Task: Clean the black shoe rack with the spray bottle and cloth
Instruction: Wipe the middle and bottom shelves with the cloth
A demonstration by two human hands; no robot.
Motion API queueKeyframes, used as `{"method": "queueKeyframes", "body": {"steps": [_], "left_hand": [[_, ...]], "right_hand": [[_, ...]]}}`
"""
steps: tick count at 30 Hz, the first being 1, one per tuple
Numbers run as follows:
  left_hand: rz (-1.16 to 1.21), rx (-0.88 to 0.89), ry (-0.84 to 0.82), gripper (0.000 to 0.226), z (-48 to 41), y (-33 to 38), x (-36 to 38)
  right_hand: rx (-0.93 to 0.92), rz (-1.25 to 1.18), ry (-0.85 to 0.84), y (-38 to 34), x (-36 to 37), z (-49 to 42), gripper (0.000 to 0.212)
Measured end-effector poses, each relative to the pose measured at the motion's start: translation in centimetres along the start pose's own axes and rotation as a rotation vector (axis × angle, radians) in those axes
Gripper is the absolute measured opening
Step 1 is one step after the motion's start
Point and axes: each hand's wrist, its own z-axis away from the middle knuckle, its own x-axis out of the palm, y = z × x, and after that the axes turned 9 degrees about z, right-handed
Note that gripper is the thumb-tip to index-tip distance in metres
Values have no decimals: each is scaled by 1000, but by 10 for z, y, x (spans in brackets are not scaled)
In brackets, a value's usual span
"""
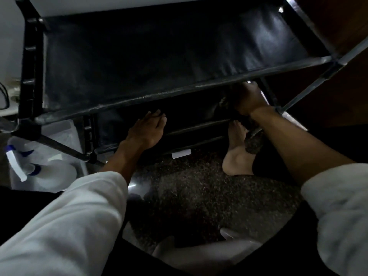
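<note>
Left hand (148,130) is lying flat, fingers straight, holding nothing, on the front edge of a lower tier of the black shoe rack (159,56). Right hand (250,98) is reaching under the upper shelf near its front right corner, fingers gripping one dark cloth (224,102). One spray bottle (22,164) is lying in a clear bin (65,128) beside the rack's front left leg. One bare foot (235,154) is showing.

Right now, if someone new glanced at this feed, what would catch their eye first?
The black shoe rack fills the upper frame. The right hand grips a dark cloth under its top shelf at right, and the left hand rests open on a lower tier. A white spray bottle sits at far left.
</note>
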Motion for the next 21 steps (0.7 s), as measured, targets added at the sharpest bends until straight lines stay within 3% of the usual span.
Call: {"method": "queueKeyframes", "body": {"steps": [4, 10, 12, 16, 21], "left_hand": [[9, -8, 11, 51, 0, 2, 1], [2, -24, -4, 52, 1, 3, 2], [-11, -18, -8, 51, 2, 3, 2], [37, -43, 11, 55, -2, 1, 1], [69, -81, 13, 56, -6, -2, 3]], "right_hand": [[99, -104, 73, 18, -8, -2, 28], [128, -168, 40, -2, 11, -3, 25], [68, -173, 3, -10, 13, 0, 30], [-222, -173, -106, -27, 5, 2, 31], [-148, -7, -209, -5, -2, 5, 32]]}}
